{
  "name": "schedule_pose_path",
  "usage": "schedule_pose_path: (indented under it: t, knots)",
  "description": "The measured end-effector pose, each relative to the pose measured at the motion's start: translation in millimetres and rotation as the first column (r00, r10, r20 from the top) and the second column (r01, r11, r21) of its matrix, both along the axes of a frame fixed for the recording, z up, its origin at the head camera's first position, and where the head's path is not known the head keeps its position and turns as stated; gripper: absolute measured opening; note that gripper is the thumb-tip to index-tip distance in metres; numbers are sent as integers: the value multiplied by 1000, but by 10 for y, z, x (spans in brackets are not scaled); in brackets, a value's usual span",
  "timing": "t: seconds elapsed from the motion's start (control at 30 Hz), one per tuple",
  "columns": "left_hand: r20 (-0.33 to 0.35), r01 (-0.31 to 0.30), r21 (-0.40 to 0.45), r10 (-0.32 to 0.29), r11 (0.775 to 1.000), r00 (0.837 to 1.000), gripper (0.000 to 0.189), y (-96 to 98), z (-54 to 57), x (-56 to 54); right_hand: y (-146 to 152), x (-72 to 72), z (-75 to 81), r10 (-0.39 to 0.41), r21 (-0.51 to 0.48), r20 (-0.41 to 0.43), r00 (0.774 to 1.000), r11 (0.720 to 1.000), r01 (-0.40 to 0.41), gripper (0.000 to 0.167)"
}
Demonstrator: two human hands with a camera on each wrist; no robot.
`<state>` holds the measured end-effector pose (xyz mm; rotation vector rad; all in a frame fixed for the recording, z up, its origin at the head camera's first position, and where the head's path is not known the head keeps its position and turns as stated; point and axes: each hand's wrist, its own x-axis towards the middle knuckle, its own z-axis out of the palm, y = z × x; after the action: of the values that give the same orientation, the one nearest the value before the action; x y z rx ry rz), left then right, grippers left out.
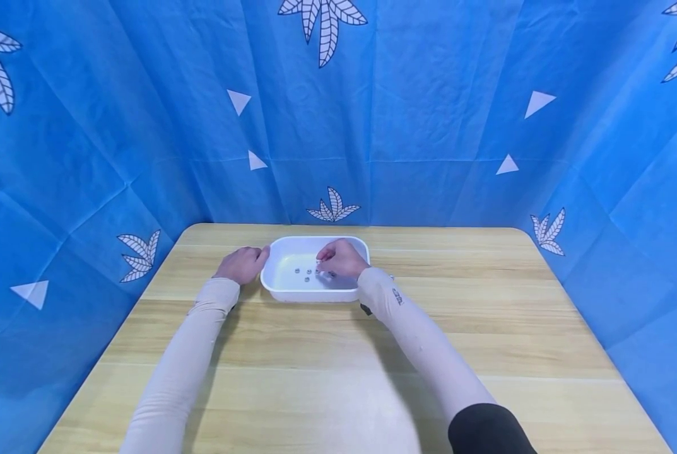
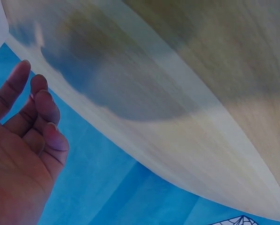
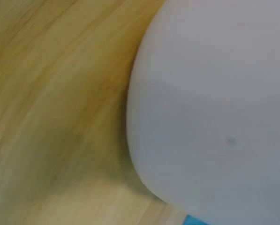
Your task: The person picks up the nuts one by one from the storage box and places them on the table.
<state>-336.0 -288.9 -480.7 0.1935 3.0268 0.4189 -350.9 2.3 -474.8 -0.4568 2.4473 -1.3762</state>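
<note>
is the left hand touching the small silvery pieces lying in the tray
Apart: the head view shows bare floor of the white tray between the left hand and the silvery pieces.

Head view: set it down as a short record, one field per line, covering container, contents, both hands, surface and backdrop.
Container: white tray, upright
Contents: several small silvery pieces on the tray floor, too small to identify
Left hand: beside the tray, thumb at its left rim
Right hand: reaching inside, fingertips together above the pieces; whether it holds one cannot be told
Surface: light wood-grain table
Backdrop: blue cloth with white leaves and triangles
</note>
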Motion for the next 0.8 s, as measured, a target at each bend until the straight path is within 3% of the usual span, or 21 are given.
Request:
schedule_pose_path:
  t: [0.3,0.8]
  knots:
    - [-2,6,6,-5,1000,1000,80,2,12,14,34,-15,-19,12,-51,16,1000,999,-11,25]
    - [0,8,18,-8,1000,1000,77,-9,4,4,38,37,26,11,-54,-6,1000,998,-12,26]
